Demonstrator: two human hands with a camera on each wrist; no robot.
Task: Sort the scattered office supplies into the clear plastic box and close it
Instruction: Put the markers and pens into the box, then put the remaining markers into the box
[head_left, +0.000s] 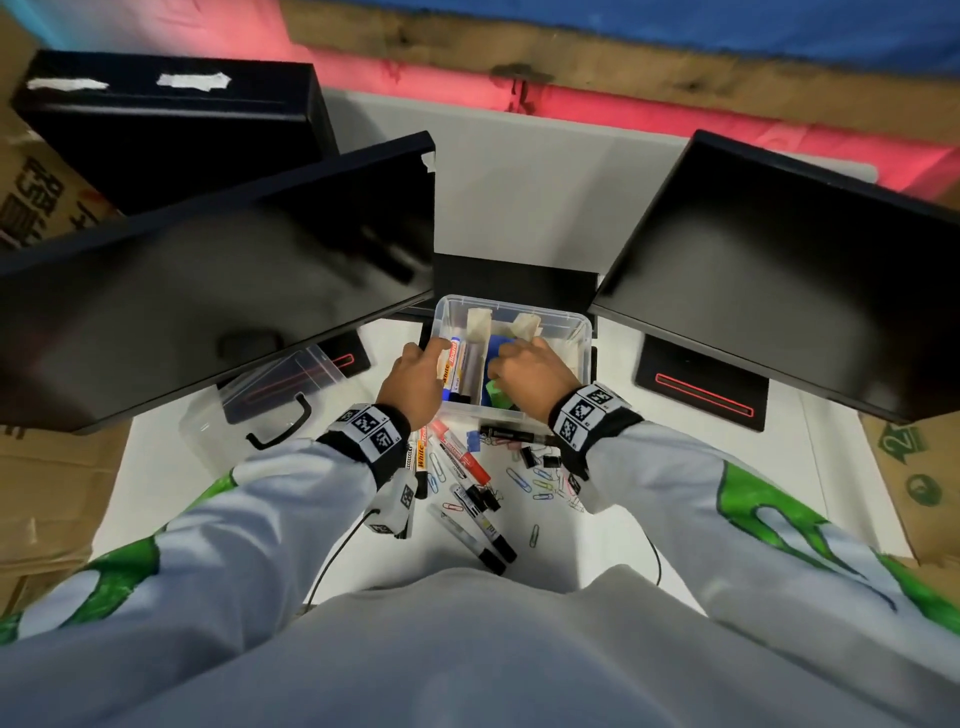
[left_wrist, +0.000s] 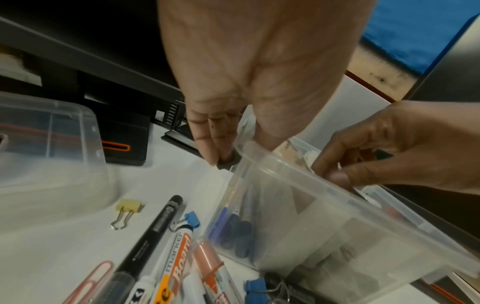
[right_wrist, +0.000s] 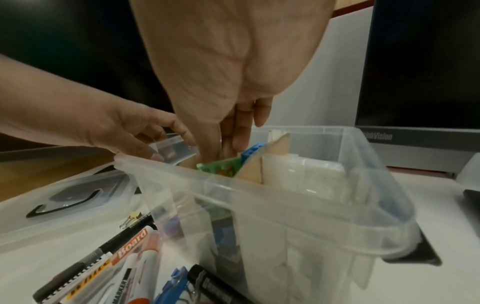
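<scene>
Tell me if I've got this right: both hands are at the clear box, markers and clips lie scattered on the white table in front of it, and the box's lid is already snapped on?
Not quite: the lid is off, lying on the table left of the clear box, as the head view shows. The rest holds: left hand and right hand are at the open box, with markers and clips scattered in front of it.

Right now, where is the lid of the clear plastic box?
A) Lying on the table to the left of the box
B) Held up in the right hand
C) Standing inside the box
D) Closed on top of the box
A: the lid, with its black handle, lies on the table left of the box, which is open on top, and neither hand holds it.
</scene>
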